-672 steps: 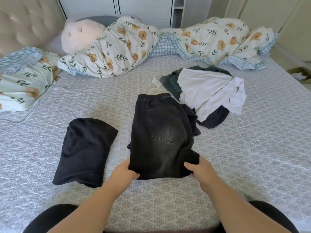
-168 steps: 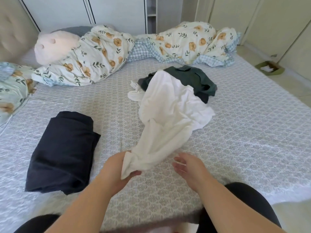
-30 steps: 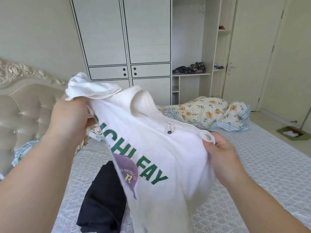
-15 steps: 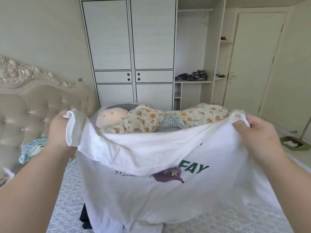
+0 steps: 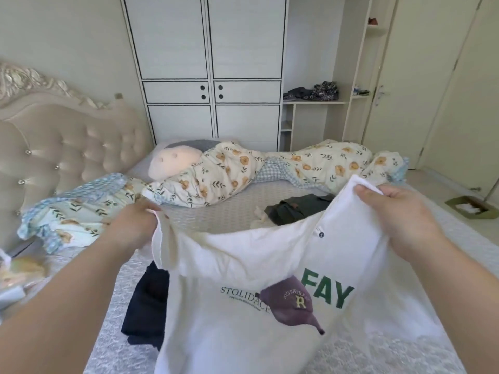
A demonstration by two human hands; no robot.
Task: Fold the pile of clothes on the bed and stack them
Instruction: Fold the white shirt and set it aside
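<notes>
A white T-shirt (image 5: 243, 265) with green lettering and a purple cap print hangs spread in the air above the bed (image 5: 216, 217). My left hand (image 5: 132, 225) grips its left upper edge and my right hand (image 5: 397, 220) grips its right upper corner. Behind the shirt's lower left edge lies a stack of folded dark clothes (image 5: 147, 306), partly hidden. Further back on the bed is a crumpled dark green garment (image 5: 294, 209) with a bit of white cloth beside it.
A floral duvet (image 5: 270, 168) and a pink plush pillow (image 5: 172, 161) lie along the far side. A tufted headboard (image 5: 54, 147) stands left, a white wardrobe (image 5: 208, 71) behind. A dustpan (image 5: 469, 207) sits on the floor at right.
The shirt has come down lower over the bed and both hands have dropped with it, left hand lower than right. The view has tilted down, showing more of the bed.
</notes>
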